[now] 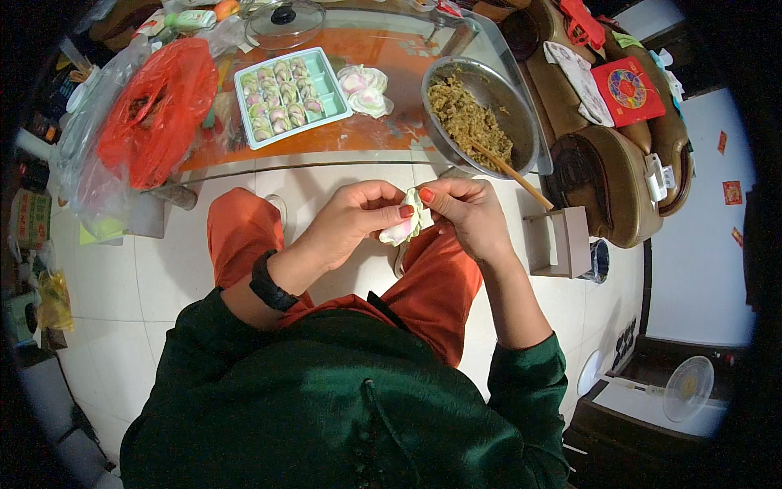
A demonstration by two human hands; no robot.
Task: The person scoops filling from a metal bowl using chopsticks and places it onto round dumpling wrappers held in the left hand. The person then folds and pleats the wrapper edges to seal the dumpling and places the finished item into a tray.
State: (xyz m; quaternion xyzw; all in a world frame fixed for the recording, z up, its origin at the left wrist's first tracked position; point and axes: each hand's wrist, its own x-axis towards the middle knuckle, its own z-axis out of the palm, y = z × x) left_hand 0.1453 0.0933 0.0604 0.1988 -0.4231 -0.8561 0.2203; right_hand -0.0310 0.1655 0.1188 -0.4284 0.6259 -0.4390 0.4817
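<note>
Between both hands, above my knees, is a folded dumpling (400,227) with a pale green pleated edge and a pinkish belly. My left hand (360,214) holds its left side between thumb and fingers. At its upper right edge, my right hand (461,208) pinches the dough with thumb and forefinger. On the glass table a pale green compartment tray (335,101) carries rows of similar dumplings. Right of the tray lie loose round dumpling wrappers (366,91), coloured white, pink and green. A steel bowl (519,110) contains brownish filling (467,113), with wooden chopsticks (516,177) leaning over its rim.
A red plastic bag (165,116) covers the table's left end. A glass pot lid (285,24) lies at the back. The table's glass edge (305,164) runs before my knees. On the right stand a brown leather sofa (602,189), a small stool (565,244) and a waste bin (599,263).
</note>
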